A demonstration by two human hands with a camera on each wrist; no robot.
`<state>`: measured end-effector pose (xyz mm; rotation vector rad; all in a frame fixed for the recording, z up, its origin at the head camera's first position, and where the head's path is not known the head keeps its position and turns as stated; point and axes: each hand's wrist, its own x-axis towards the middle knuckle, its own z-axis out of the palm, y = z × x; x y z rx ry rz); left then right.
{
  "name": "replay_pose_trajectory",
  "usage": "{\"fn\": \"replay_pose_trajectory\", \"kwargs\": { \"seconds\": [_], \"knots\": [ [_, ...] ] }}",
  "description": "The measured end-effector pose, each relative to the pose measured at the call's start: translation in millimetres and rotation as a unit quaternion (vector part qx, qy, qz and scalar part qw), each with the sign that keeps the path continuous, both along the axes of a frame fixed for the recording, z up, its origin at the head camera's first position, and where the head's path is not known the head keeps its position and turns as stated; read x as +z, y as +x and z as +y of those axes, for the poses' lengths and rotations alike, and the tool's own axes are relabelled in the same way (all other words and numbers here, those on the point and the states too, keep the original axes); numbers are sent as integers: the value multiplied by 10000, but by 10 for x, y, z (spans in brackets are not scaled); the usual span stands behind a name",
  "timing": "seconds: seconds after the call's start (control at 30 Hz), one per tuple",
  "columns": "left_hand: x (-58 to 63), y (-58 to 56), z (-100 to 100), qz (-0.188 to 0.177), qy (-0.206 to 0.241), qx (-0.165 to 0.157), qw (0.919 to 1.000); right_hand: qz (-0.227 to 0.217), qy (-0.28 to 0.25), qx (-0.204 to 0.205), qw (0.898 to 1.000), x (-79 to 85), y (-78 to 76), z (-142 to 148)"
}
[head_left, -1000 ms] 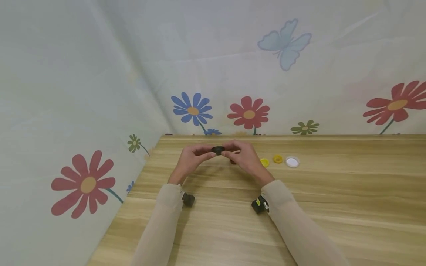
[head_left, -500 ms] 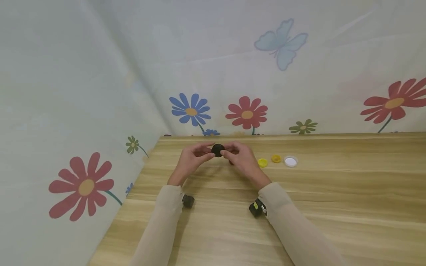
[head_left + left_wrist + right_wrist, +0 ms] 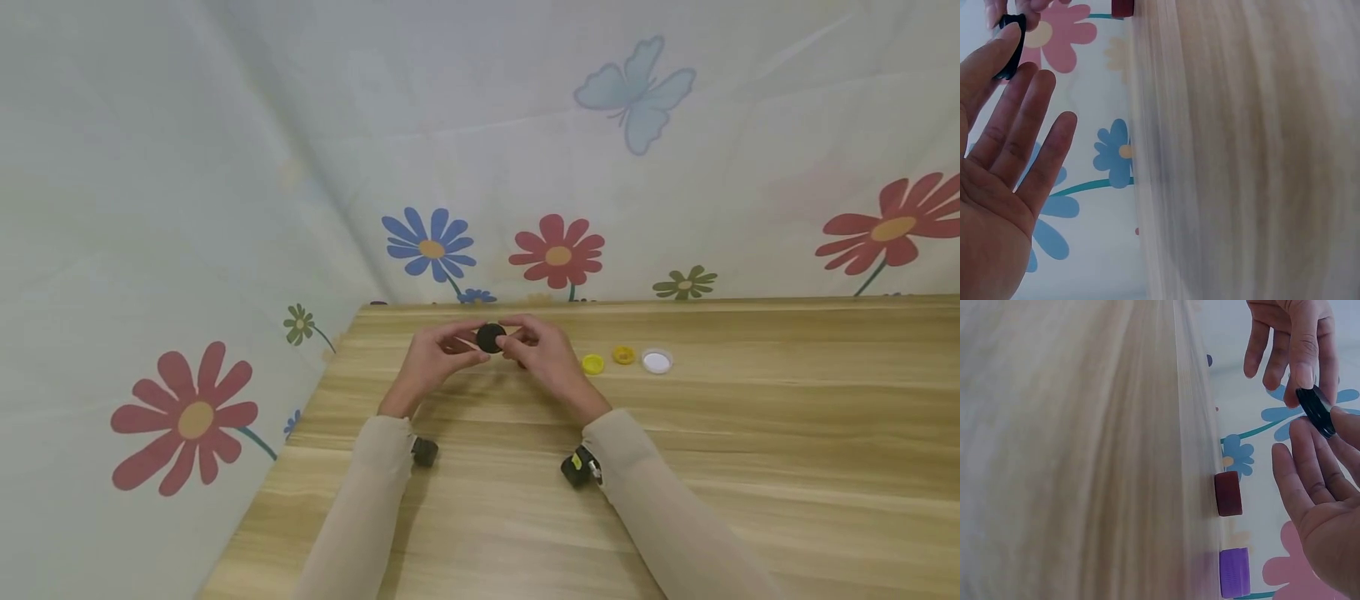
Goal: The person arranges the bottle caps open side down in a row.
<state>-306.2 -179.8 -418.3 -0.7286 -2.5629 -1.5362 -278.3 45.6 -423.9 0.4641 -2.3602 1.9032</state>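
Observation:
A black round cap (image 3: pixel 491 338) is held up above the far part of the table, its flat round face toward the head camera. My left hand (image 3: pixel 435 358) pinches its left edge between thumb and fingers. On the other side my right hand (image 3: pixel 551 354) grips it, the thumb lying over the edge. Seen from the left wrist, the cap (image 3: pixel 1013 50) shows a rim, and the left hand's (image 3: pixel 1007 169) other fingers extend loosely. From the right wrist, the cap (image 3: pixel 1316 412) is tilted between both hands, above the right palm (image 3: pixel 1335 512).
On the wooden table (image 3: pixel 787 433) to the right lie a yellow cap (image 3: pixel 592 364), an orange-yellow cap (image 3: pixel 624 355) and a white round lid (image 3: pixel 657 361). A dark red cap (image 3: pixel 1229 494) and a purple ridged cap (image 3: pixel 1235 573) stand near the flowered cloth (image 3: pixel 480 150).
The black cap has turned from nearly edge-on to showing its round face. Both hands stay around it, with small shifts of the fingers. The caps on the table have not moved.

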Motion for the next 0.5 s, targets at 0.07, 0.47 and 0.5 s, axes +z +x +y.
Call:
{"fn": "replay_pose_trajectory", "kwargs": {
  "seconds": [0.07,0.47,0.5],
  "knots": [
    [4,6,-7,-23,-36,19,10000,84,24,67,9999,0,5,-3],
    [12,-3,-56,-104,-320,-150,9993,-3,725,150,9973,-15,-3,-24],
    [9,-8,-57,-110,-318,-170,9993,-12,781,164,9968,-19,-6,-23]
  ]
}}
